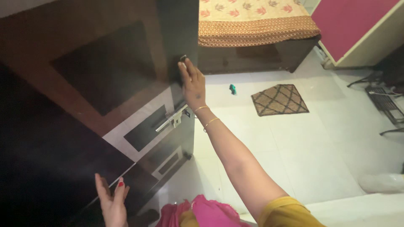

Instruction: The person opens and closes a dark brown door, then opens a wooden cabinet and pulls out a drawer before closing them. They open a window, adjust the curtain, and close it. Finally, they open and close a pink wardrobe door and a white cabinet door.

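Head view showed the right hand (191,82) reaching out toward twelve o'clock, fingers pressed together and laid flat against the edge of the dark wardrobe door (179,38), fingertips just beside a small metal key or knob (183,56) (too small to tell which). The left hand (111,201) sat low at seven o'clock, fingers spread and open, palm touching the lower edge of the nearer brown door panel (84,63), holding nothing.

That dark door stood at the picture's eleven to twelve o'clock; its long axis ran upright, seen here as a line from twelve toward six o'clock, its free edge facing the white tiled floor (303,147) at three o'clock. A silver bar handle (170,119) lay below the right wrist, slanted from eight to two o'clock.

Judging from the flat, unhooked grip, the fingers could slide off the door edge, or get nipped between the two panels if one swung while the other was pushed. A loose pink cloth (202,212) at six o'clock could catch in the gap

A small doormat (280,99) and a bed (256,25) lay beyond
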